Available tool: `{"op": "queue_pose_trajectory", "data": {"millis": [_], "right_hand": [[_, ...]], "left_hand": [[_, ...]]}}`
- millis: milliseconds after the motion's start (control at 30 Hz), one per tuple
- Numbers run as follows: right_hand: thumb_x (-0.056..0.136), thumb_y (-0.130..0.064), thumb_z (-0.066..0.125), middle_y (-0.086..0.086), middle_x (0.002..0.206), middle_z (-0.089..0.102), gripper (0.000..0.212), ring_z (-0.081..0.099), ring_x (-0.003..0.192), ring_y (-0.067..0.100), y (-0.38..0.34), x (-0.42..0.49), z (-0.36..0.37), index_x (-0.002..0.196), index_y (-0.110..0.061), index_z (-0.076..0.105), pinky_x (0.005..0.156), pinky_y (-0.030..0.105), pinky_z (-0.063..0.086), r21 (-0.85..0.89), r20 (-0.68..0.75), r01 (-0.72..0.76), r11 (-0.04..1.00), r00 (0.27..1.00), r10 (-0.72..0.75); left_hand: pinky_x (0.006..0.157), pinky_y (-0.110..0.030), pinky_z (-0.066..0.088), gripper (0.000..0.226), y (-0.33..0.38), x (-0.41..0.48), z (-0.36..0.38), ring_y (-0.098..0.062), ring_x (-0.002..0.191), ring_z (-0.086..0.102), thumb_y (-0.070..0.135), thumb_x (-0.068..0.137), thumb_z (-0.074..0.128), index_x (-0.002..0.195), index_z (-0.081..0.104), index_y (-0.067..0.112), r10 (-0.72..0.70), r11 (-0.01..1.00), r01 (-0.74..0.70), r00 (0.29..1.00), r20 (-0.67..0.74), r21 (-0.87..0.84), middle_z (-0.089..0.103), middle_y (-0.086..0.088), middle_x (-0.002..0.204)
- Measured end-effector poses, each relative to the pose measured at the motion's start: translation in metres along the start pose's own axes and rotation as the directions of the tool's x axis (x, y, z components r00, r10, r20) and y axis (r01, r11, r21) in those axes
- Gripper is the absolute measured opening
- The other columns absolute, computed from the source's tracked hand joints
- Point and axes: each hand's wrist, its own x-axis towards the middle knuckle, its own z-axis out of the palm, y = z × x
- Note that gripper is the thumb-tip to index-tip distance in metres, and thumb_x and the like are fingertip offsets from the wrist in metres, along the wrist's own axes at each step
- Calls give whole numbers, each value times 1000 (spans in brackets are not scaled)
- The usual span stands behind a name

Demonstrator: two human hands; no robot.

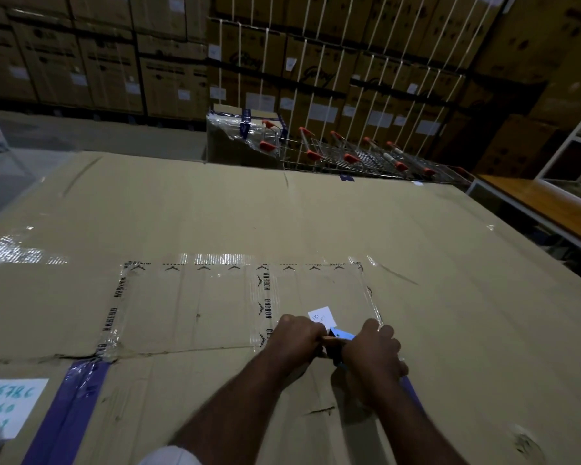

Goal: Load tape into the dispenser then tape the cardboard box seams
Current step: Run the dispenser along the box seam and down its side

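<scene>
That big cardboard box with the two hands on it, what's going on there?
A person is leaning over a large flat brown cardboard box, both hands together on a tape dispenser with a blue part. The left hand and right hand grip it beside a small white paper label. Clear printed tape already outlines a patch; purple tape covers another seam.

A warehouse: stacked strapped cartons (316,62) along the walls, nested trolleys (349,156).

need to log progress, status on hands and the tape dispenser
Both hands, left and right, closed on tape dispenser atop cardboard box. White note just beyond. Nothing in the way.
</scene>
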Motion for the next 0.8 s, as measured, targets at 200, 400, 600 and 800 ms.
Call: {"op": "queue_pose_trajectory", "data": {"millis": [200, 400, 600, 800], "right_hand": [[82, -32, 59, 4, 125, 46, 39, 40, 120, 26, 14, -11, 29, 118, -24, 46, 89, 49, 49, -93, -161, 137, 986, 975, -151], [80, -38, 62, 4, 122, 49, 41, 42, 118, 27, 14, -4, 30, 116, -25, 49, 85, 47, 48, -87, -149, 131, 988, 978, -143], [75, -40, 63, 5, 128, 49, 54, 39, 124, 28, 17, -3, 25, 123, -23, 48, 91, 48, 46, -38, -106, 155, 987, 982, -158], [89, -44, 53, 12, 132, 47, 47, 42, 124, 33, 26, 8, -1, 129, -20, 49, 98, 43, 40, 38, 130, 242, 969, 961, -245]], "left_hand": [[68, -33, 30, 11, -3, 2, -3, -29, 83, 64, 24, 74, 64, 84, 69, 21, 6, 1000, -7, 999, 37, 22, 71, -6, 82], [73, -34, 27, 15, -8, 0, 6, -25, 90, 60, 33, 80, 64, 87, 70, 22, -29, 998, 30, 999, 29, -59, 69, -3, 86], [71, -33, 28, 17, -16, 6, 0, -22, 87, 61, 36, 82, 63, 89, 72, 24, 2, 992, 5, 999, 54, -123, 70, -3, 86], [71, -33, 29, 21, -19, 15, -1, -23, 87, 63, 41, 86, 61, 92, 72, 24, 5, 993, 9, 992, 123, -119, 71, -3, 86]]}}
